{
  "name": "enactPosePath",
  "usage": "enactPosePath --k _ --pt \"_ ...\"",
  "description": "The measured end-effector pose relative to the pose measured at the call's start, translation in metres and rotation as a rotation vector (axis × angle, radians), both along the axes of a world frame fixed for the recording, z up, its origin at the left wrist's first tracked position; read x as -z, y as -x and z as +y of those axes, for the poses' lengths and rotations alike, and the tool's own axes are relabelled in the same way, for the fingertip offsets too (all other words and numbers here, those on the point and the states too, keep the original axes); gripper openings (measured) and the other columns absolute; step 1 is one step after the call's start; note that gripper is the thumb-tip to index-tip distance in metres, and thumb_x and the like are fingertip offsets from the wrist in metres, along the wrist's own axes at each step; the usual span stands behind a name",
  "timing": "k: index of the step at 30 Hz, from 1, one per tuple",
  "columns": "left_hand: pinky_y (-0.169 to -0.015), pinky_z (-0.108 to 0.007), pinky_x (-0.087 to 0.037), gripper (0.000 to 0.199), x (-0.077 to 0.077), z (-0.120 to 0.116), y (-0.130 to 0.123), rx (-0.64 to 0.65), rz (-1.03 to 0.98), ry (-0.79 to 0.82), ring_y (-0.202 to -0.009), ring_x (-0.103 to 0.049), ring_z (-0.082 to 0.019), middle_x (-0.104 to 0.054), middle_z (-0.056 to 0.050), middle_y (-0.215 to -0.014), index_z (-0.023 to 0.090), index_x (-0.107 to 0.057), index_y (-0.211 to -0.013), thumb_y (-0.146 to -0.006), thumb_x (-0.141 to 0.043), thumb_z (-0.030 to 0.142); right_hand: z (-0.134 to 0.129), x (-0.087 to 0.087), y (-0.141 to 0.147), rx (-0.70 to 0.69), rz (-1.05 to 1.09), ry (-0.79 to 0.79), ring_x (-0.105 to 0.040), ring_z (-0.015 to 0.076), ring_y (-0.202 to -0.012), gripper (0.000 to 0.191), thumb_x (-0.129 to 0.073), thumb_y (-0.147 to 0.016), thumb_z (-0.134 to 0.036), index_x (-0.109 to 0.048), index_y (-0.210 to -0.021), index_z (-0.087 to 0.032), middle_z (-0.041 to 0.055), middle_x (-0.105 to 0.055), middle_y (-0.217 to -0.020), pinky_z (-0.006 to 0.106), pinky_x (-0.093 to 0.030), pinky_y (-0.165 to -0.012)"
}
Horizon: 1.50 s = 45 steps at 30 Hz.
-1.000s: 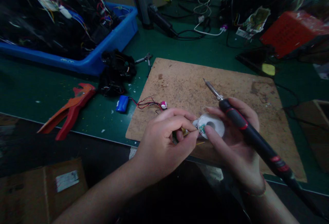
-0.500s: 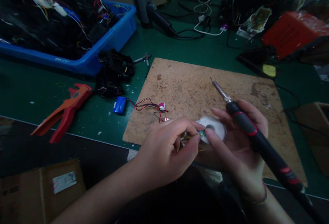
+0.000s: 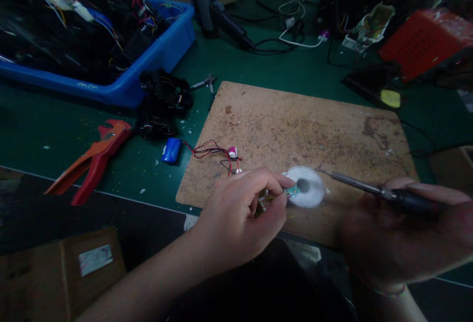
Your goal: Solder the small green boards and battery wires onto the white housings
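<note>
Between thumb and forefinger, my left hand pinches a small green circuit board with thin wires running back under the palm. Behind the board lies a white round spool with a dark centre. My right hand, blurred by motion, is closed around a soldering iron. The iron's metal tip points left, just past the spool's right edge and apart from the board. A blue battery pack sits left of the board mat, its red and black wires reaching toward my left hand.
A worn brown work board covers the middle of the green table. Orange-red cutters, small pliers and a blue bin full of wired parts are at left. The red soldering station and yellow sponge stand at right.
My right hand has let go of the circuit board and moved right, swinging the soldering iron from pointing up-left to nearly level. My left hand stays in place with the board.
</note>
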<state>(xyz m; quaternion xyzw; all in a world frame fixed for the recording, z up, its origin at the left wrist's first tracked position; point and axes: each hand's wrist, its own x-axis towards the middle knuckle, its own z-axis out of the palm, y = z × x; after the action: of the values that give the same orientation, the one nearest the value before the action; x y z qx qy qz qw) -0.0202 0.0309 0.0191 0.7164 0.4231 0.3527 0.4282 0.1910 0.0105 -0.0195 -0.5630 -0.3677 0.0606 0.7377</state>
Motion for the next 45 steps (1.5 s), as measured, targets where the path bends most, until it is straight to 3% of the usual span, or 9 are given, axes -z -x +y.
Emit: enactPosePath --k 3,5,9,16,22,28,33,40,45 --pt "-0.047 -0.019 -0.035 0.014 0.000 0.000 0.000 -0.001 -0.005 0.016 -0.047 -0.043 -0.001 -0.081 0.006 -0.111 0.020 -0.064 -0.086 -0.089 -0.070 0.008 0.003 -0.002 0.001 -0.041 -0.085 -0.130 -0.050 0.0137 -0.055 0.040 -0.050 -0.104 -0.040 -0.057 -0.069 -0.021 -0.0026 -0.045 -0.061 0.030 -0.036 -0.048" --pt "-0.051 -0.019 -0.039 0.015 0.000 0.000 0.000 -0.008 0.001 0.005 -0.053 -0.051 -0.001 -0.081 0.007 -0.109 0.020 -0.064 -0.086 -0.090 -0.070 0.008 0.003 -0.003 0.003 -0.103 -0.079 -0.128 -0.050 0.0134 -0.053 0.037 -0.052 -0.102 -0.036 -0.058 -0.069 -0.020 -0.0035 -0.044 -0.060 0.029 -0.034 -0.046" --pt "-0.068 -0.020 -0.050 0.017 0.000 0.000 0.001 -0.001 -0.003 -0.017 -0.084 -0.074 -0.007 -0.081 0.007 -0.109 0.021 -0.062 -0.085 -0.090 -0.070 0.007 -0.001 -0.004 0.007 -0.134 -0.049 -0.130 -0.047 0.0124 -0.055 0.030 -0.055 -0.094 -0.027 -0.057 -0.065 -0.020 -0.0036 -0.044 -0.060 0.028 -0.036 -0.046" --pt "-0.080 -0.022 -0.055 0.022 -0.002 0.001 0.000 0.004 -0.014 -0.022 -0.104 -0.077 -0.011 -0.082 0.006 -0.111 0.021 -0.059 -0.083 -0.090 -0.069 0.004 -0.001 -0.008 0.008 -0.240 -0.096 -0.102 -0.046 0.0113 -0.055 0.022 -0.053 -0.086 -0.022 -0.060 -0.065 -0.020 -0.0037 -0.048 -0.059 0.027 -0.038 -0.050" --pt "-0.084 -0.027 -0.058 0.020 -0.003 0.000 0.000 -0.001 0.019 0.000 -0.094 -0.076 -0.013 -0.081 0.005 -0.108 0.022 -0.062 -0.084 -0.089 -0.070 0.004 -0.002 -0.012 0.013 -0.235 -0.067 -0.063 -0.047 0.0132 -0.056 0.019 -0.057 -0.085 -0.023 -0.060 -0.067 -0.022 -0.0027 -0.045 -0.060 0.028 -0.036 -0.049" --pt "-0.075 -0.028 -0.056 0.020 -0.005 0.000 0.000 -0.017 0.038 -0.002 -0.080 -0.073 -0.013 -0.082 0.003 -0.105 0.021 -0.062 -0.082 -0.089 -0.070 0.005 -0.005 -0.017 0.018 -0.175 -0.067 0.024 -0.043 0.0152 -0.056 0.022 -0.062 -0.086 -0.027 -0.057 -0.064 -0.024 -0.0004 -0.040 -0.061 0.031 -0.033 -0.048" --pt "-0.071 -0.026 -0.054 0.018 -0.004 -0.001 0.000 -0.017 0.049 -0.003 -0.066 -0.064 -0.008 -0.081 0.006 -0.107 0.022 -0.063 -0.084 -0.090 -0.070 0.006 -0.005 -0.013 0.015 -0.206 -0.061 -0.035 -0.044 0.0142 -0.057 0.020 -0.061 -0.085 -0.025 -0.058 -0.066 -0.024 -0.0016 -0.042 -0.060 0.030 -0.034 -0.049" --pt "-0.066 -0.026 -0.053 0.016 -0.004 0.000 0.000 -0.012 0.045 0.005 -0.078 -0.071 -0.012 -0.082 0.003 -0.111 0.022 -0.064 -0.087 -0.091 -0.069 0.007 -0.006 -0.015 0.015 -0.212 -0.048 0.004 -0.044 0.0156 -0.057 0.020 -0.062 -0.085 -0.025 -0.061 -0.065 -0.025 -0.0012 -0.044 -0.059 0.032 -0.033 -0.050" --pt "-0.058 -0.025 -0.048 0.015 -0.004 -0.001 0.000 -0.018 0.062 0.006 -0.058 -0.057 -0.008 -0.082 0.003 -0.111 0.022 -0.064 -0.087 -0.091 -0.070 0.008 -0.005 -0.015 0.018 -0.176 -0.051 0.015 -0.043 0.0158 -0.058 0.022 -0.063 -0.085 -0.030 -0.057 -0.063 -0.026 -0.0009 -0.041 -0.061 0.032 -0.034 -0.051"
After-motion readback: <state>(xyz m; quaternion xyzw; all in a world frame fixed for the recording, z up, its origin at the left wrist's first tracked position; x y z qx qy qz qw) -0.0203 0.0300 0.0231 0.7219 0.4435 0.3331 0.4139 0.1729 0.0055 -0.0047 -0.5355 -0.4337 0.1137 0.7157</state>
